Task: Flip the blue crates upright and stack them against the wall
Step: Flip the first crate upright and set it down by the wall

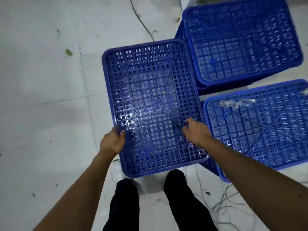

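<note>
- Floor (pixel 41 97) of pale tile takes up the left, bare but for scuffs and a thin cable (pixel 141 22) trailing toward the top; that open space looks like room to turn a crate over.
- Left hand (pixel 112 141) clasps the left edge of the middle crate (pixel 150 80), thumb on top of the grid and fingers wrapped under the rim, a hold that suits lifting that side.
- The middle crate lies bottom-up just ahead of the person's feet (pixel 126 197), its ribbed underside facing the camera, so it is not yet flipped.
- Right hand (pixel 195 130) rests on the grid near the crate's right edge, fingers curled down; whether they hook through the holes or only press is hard to tell through the blur.
- Stacked crates (pixel 241 44) sit at upper right, nested, probably against the wall, which is barely in view.
- Near-right crate (pixel 258 130) also lies bottom-up, with a scrap of clear plastic (pixel 233 103) on it, waiting its turn.
</note>
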A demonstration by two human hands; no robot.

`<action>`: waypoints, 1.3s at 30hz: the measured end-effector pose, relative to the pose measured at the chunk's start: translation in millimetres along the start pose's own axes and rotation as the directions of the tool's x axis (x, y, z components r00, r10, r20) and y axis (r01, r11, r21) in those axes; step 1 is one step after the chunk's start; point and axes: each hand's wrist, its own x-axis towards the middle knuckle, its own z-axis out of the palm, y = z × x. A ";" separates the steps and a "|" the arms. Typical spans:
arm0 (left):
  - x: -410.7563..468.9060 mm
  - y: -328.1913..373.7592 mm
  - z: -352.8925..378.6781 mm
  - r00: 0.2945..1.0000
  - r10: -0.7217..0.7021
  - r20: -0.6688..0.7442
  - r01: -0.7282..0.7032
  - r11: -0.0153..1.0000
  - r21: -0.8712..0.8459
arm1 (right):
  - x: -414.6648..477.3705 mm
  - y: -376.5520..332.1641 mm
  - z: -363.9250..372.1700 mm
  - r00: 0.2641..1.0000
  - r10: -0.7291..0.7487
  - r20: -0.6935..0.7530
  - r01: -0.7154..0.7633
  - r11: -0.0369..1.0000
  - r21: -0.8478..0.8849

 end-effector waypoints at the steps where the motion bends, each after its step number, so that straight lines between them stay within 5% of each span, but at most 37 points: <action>1: 8.5 -0.7 4.8 0.999 0.013 -0.048 -0.012 1.000 0.020 | 10.2 1.5 0.0 1.000 -0.009 -0.021 0.009 1.000 -0.011; 8: 46.3 -18.4 4.6 0.976 0.026 -0.214 -0.013 0.998 0.061 | 70.8 8.0 -13.6 0.989 -0.062 -0.135 0.060 0.998 -0.020; 13: 61.8 -11.0 -3.9 0.985 -0.025 -0.172 0.040 0.996 0.084 | 90.1 2.6 -26.2 0.985 -0.039 -0.166 0.041 0.999 0.013; 18: 71.6 5.1 -7.6 0.980 -0.160 -0.122 0.172 0.980 0.098 | 102.7 7.2 -31.0 0.974 0.146 -0.171 -0.096 0.958 0.270; 24: 73.7 16.8 -13.7 0.972 -0.200 -0.123 0.220 0.958 0.183 | 112.8 9.4 -23.5 0.872 0.212 -0.441 -0.133 0.970 0.204; 31: 72.1 8.7 -12.4 0.986 -0.116 -0.121 0.133 0.980 0.147 | 122.6 19.5 -28.0 0.922 0.284 -0.265 -0.279 0.959 0.057; 35: 65.2 5.4 -1.6 0.994 -0.089 -0.057 0.093 0.994 0.063 | 125.4 20.0 -41.7 0.950 0.290 -0.112 -0.271 0.950 0.158; 39: 56.8 3.6 4.9 0.997 -0.074 0.017 0.073 0.996 0.053 | 122.6 23.3 -40.6 0.945 0.310 -0.108 -0.278 0.930 0.239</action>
